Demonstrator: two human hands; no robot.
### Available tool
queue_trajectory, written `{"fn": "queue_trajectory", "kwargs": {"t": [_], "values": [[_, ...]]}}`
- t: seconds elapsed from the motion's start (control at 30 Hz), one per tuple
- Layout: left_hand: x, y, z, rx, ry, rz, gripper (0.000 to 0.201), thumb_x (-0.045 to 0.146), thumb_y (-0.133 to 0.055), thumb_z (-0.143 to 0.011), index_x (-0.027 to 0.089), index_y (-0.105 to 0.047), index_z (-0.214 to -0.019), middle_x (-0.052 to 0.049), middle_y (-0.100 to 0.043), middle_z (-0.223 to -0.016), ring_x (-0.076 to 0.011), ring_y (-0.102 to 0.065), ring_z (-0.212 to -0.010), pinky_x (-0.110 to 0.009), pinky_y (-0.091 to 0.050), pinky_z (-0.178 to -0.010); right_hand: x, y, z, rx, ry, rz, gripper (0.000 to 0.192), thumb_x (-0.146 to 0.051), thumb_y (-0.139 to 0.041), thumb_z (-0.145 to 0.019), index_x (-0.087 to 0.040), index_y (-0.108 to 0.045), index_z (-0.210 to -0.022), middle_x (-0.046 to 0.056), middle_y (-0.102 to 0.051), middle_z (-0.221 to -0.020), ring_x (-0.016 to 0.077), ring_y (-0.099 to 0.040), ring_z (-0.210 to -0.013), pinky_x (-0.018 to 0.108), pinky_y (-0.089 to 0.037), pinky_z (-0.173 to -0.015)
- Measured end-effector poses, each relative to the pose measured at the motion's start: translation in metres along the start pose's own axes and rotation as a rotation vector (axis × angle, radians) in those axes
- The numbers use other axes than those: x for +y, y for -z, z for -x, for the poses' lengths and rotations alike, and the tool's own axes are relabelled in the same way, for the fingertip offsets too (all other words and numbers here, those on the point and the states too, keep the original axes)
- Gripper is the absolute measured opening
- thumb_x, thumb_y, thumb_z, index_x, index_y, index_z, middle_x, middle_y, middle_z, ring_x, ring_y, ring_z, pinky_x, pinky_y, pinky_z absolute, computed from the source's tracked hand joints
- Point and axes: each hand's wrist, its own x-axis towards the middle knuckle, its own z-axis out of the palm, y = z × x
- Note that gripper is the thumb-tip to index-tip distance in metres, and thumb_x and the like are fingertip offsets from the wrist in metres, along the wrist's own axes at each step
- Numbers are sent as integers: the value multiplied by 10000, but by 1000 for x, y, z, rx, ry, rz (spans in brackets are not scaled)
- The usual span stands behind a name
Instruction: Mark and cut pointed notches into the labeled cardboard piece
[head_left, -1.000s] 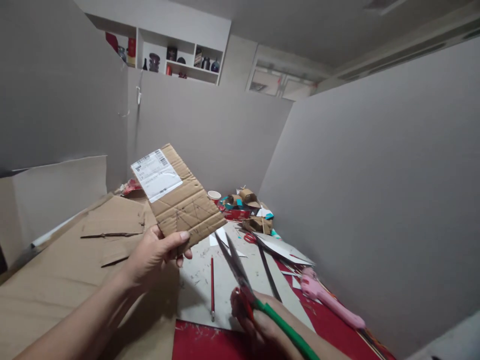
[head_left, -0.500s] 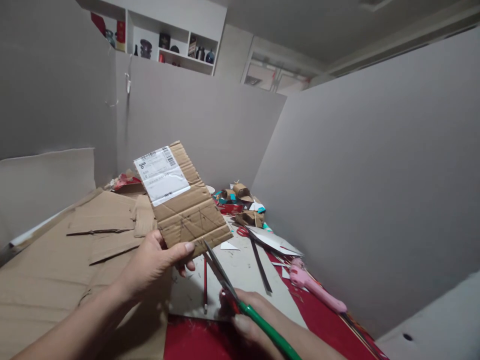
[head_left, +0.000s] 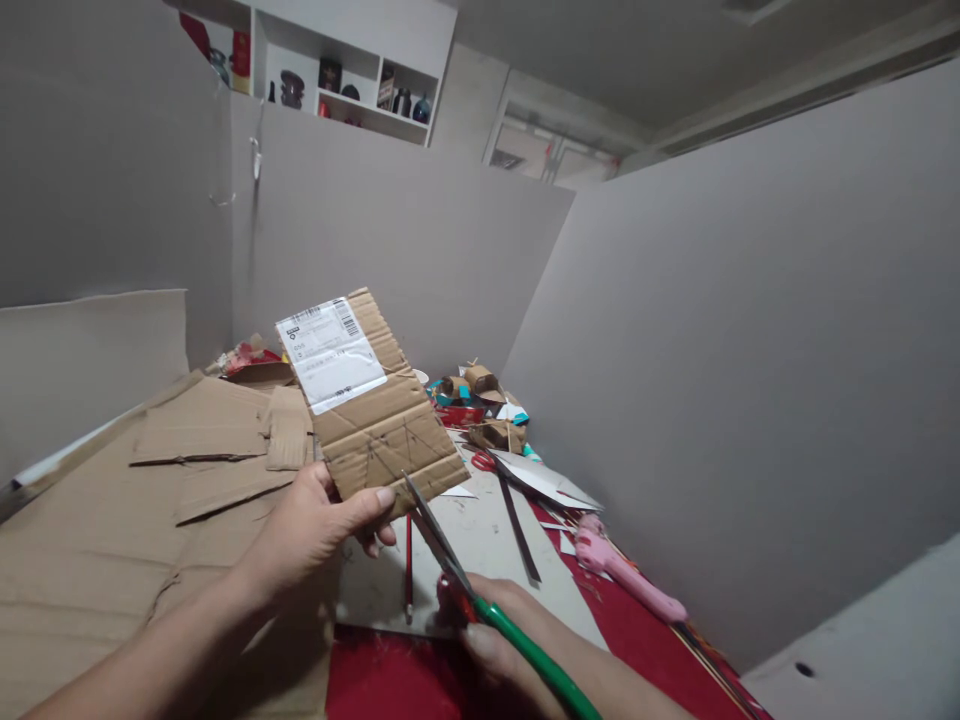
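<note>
My left hand (head_left: 330, 512) grips the lower left corner of a piece of corrugated cardboard (head_left: 397, 420), thumb in front and fingers behind. The piece is held up at a tilt, with a white shipping label (head_left: 334, 355) on its upper part and dark drawn zigzag lines below. In my right hand (head_left: 499, 630) is a pair of scissors (head_left: 439, 540) with green on the handle. Their blades point up and left and meet the cardboard's lower edge, close to my left thumb. The blade tip lies over the drawn lines.
Large cardboard sheets (head_left: 82, 560) cover the left side. A pencil (head_left: 409, 575) and a dark strip (head_left: 520, 525) lie on a pale board (head_left: 559, 600) over red cloth. On the right is a pink glue gun (head_left: 630, 575). Small cardboard pieces (head_left: 484, 385) pile up behind; grey panels surround the table.
The cardboard has shifted slightly right and down at its top. The scissor tip reaches slightly higher over the cardboard's drawn lines. Both hands keep their hold.
</note>
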Motion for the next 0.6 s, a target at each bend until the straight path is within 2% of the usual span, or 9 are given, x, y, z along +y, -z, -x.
{"fn": "queue_trajectory", "kwargs": {"t": [0.17, 0.3, 0.43, 0.6], "values": [[1, -2, 1, 11, 12, 0, 324, 396, -810, -678, 117, -661, -745, -22, -662, -558, -120, -578, -486, -213, -470, -464, 5, -1, -2, 6, -3, -10, 562, -590, -328, -988, -127, -601, -1151, 71, -617, -916, 192, -526, -814, 308, -474, -849], [1, -1, 0, 8, 13, -1, 315, 384, -809, -677, 116, -662, -752, -18, -663, -576, -120, -584, -494, -214, -471, -464, 3, 1, -2, 4, -4, 32, 612, -620, -277, -986, -139, -624, -1139, 94, -617, -953, 215, -520, -848, 305, -483, -799], [0, 0, 0, 0, 14, -11, 320, 390, -806, -681, 113, -665, -754, -26, -671, -574, -115, -579, -484, -209, -463, -462, 1, 1, -2, 15, -41, 10, 686, -700, -240, -949, -143, -634, -1022, 79, -560, -854, 208, -471, -791, 289, -464, -712], [-1, 2, -1, -16, 7, -25, 309, 389, -802, -694, 113, -669, -738, -29, -671, -556, -102, -560, -468, -201, -452, -463, 5, -4, -3, 34, -51, -114, 565, -671, -310, -951, -155, -524, -867, 3, -418, -740, 142, -350, -672, 242, -359, -602]]}}
